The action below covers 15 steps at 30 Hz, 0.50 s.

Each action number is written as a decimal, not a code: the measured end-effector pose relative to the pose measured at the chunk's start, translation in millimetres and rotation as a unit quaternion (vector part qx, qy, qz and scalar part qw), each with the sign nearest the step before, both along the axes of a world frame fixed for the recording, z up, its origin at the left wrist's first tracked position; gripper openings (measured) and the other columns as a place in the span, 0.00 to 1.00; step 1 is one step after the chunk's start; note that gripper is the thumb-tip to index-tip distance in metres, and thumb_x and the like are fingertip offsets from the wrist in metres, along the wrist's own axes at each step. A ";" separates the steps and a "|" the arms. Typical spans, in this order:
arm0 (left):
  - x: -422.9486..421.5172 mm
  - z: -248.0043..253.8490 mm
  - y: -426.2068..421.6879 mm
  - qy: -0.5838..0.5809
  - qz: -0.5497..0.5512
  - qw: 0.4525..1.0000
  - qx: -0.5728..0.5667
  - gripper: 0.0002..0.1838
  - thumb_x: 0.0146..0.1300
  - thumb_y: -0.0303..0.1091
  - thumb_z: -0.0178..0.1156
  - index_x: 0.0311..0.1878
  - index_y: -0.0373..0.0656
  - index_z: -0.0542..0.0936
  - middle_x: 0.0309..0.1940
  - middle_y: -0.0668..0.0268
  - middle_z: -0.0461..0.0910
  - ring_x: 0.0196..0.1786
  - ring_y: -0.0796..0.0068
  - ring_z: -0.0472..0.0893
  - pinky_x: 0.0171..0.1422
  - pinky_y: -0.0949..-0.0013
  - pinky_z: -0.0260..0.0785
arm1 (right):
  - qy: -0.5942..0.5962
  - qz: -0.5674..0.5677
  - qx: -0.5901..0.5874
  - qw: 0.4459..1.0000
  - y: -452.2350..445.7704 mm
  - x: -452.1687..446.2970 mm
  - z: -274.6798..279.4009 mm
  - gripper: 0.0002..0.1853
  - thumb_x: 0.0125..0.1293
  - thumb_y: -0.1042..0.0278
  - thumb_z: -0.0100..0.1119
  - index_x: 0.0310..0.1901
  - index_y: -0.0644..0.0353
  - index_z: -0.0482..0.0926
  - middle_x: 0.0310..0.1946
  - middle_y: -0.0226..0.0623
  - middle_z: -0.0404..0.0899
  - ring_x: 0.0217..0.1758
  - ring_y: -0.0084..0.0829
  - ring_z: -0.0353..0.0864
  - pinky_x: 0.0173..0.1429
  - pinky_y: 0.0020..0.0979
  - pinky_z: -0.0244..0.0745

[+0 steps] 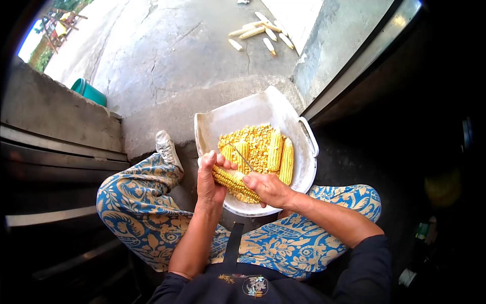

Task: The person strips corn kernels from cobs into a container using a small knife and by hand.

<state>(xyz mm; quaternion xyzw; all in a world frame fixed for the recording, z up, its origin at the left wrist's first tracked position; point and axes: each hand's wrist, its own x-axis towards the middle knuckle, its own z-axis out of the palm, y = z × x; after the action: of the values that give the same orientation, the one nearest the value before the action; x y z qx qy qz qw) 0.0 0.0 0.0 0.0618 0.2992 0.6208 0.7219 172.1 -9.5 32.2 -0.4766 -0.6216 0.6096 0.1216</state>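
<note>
Over the near side of a white tub (pixel 228 115), my left hand (pixel 208 180) is wrapped round a yellow corn cob (pixel 237 186), which lies slanted between both hands. My right hand (pixel 269 189) is closed on a thin metal tool (pixel 241 157) whose shaft points up and left across the cob. The fingers hide the tool's handle and the cob's ends in part. Inside the tub are loose yellow kernels (pixel 251 137) and several whole cobs, two of them side by side at the right (pixel 275 150).
Several stripped pale cobs (pixel 253 33) are scattered on the concrete floor (pixel 172 55) beyond the tub. A green bucket (pixel 90 92) stands by the low wall (pixel 61 106) at the left. A door frame (pixel 357 61) rises at the right. My shoe (pixel 166 146) is left of the tub.
</note>
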 end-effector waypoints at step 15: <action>-5.1 26.9 6.5 0.041 0.073 0.995 0.047 0.11 0.60 0.35 0.60 0.27 0.48 0.68 0.23 0.71 0.68 0.29 0.76 0.71 0.43 0.64 0.69 | 0.089 -0.092 0.025 0.991 8.5 4.1 -4.1 0.32 0.66 0.37 0.41 0.33 0.67 0.73 0.23 0.41 0.75 0.30 0.36 0.79 0.35 0.33 0.72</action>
<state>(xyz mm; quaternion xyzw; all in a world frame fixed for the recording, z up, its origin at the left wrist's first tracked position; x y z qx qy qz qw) -5.1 6.5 26.9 0.0989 0.3029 0.6824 0.6579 176.2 -1.0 28.0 -0.4721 -0.5768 0.6204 0.2438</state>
